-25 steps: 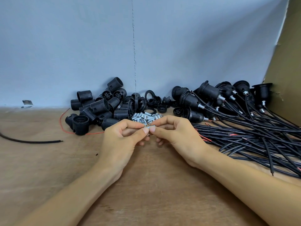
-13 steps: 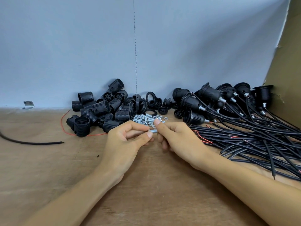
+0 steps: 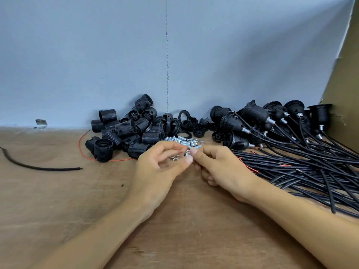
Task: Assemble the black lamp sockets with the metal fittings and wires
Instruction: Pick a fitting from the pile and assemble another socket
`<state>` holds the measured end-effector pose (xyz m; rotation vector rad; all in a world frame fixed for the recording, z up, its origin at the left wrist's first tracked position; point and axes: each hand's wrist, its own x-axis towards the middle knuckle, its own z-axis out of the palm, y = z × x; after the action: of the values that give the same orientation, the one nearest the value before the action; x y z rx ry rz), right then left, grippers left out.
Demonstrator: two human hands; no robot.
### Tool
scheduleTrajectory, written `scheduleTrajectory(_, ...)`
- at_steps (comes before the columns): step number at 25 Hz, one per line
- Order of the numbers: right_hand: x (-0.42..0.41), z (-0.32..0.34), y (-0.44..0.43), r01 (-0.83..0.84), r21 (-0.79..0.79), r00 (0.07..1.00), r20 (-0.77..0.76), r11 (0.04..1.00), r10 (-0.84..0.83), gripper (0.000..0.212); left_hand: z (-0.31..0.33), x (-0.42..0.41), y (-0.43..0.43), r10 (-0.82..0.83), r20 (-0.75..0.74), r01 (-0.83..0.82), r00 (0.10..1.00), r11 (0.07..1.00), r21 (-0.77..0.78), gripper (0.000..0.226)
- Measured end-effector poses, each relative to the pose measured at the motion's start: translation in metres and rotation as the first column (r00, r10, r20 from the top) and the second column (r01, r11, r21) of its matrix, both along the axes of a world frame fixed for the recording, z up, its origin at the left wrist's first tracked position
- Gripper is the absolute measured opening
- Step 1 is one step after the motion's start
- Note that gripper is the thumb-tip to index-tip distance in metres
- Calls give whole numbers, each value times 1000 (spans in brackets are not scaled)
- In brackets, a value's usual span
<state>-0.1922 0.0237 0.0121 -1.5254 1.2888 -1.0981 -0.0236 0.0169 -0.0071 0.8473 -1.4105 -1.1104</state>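
Since the metal fitting [image 3: 188, 153] is tiny, left hand [image 3: 155, 171] and right hand [image 3: 219, 167] both pinch it above the counter's [image 3: 58, 200] middle; spare fittings [image 3: 181, 141] and black sockets [image 3: 124, 133] lie within reach at its back edge.

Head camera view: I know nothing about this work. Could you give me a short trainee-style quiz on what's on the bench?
1. True or false: the loose metal fittings lie between the bare socket shells and the wired sockets.
2. What do the left hand and right hand pinch together? A: small metal fitting; B: screwdriver; C: light bulb.
3. Fill in: the lone black wire lies on the person's ___ side.
Key: 1 true; 2 A; 3 left.
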Motion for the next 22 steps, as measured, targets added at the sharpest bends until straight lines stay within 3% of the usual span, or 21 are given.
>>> scheduleTrajectory(7, 0, -4, -2, -6, 5, 996, 85, 1000, 5, 41, -4, 1, -8, 30, 153, -47, 988, 992, 114, 46)
scheduleTrajectory(11, 0, -5, -1, -16, -3, 998, 56, 1000, 16, 37, -1, 0, -7, 52, 120, -65, 991, 992, 109, 24)
scheduleTrajectory(15, 0, -4, -2, 14, 15, 995, 98, 1000, -15, 36, -6, 2, -9, 27, 258, -49, 966, 996, 79, 39)
scheduleTrajectory(19, 0, -5, -1, -3, 4, 997, 80, 1000, 3, 37, -3, 1, -8, 19, 152, -35, 988, 994, 106, 26)
scheduleTrajectory(22, 0, -5, -2, -4, 6, 997, 74, 1000, 3, 36, -4, 1, -9, 47, 174, -65, 984, 993, 98, 19)
